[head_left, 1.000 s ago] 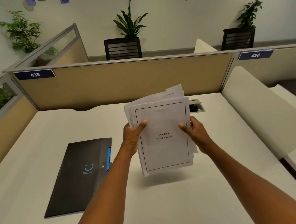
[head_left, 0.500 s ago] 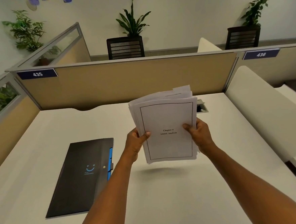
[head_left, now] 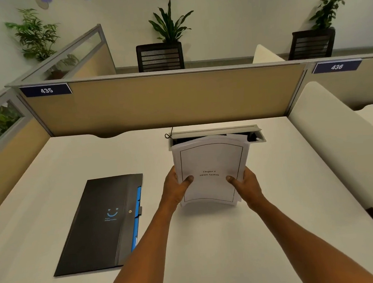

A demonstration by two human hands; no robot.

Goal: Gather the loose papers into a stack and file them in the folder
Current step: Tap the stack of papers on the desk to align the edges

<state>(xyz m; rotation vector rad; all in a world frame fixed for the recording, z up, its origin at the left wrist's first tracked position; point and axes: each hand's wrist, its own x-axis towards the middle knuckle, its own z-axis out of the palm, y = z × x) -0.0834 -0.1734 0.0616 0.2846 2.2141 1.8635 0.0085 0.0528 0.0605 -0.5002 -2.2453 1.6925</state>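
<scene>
A stack of white papers point(head_left: 211, 161) stands upright in the middle of the desk, its bottom edge down at the desk surface. The front sheet has a black border and reads "Chapter 4 SWOT Analysis". My left hand point(head_left: 176, 189) grips the stack's left edge and my right hand point(head_left: 246, 185) grips its right edge, thumbs on the front sheet. The top edges are uneven, with a few sheets sticking up at the right. A closed black folder point(head_left: 98, 224) with a blue smile logo and blue tabs lies flat to the left of my left arm.
The white desk point(head_left: 210, 250) is walled by tan partitions at the back point(head_left: 156, 101) and left. An open cable tray point(head_left: 216, 132) sits in the desk just behind the papers. A white padded divider point(head_left: 336, 144) runs along the right side.
Both hands have lowered the stack from mid-air until its bottom edge meets the desk. The sheets sit more evenly than before. The folder has not moved.
</scene>
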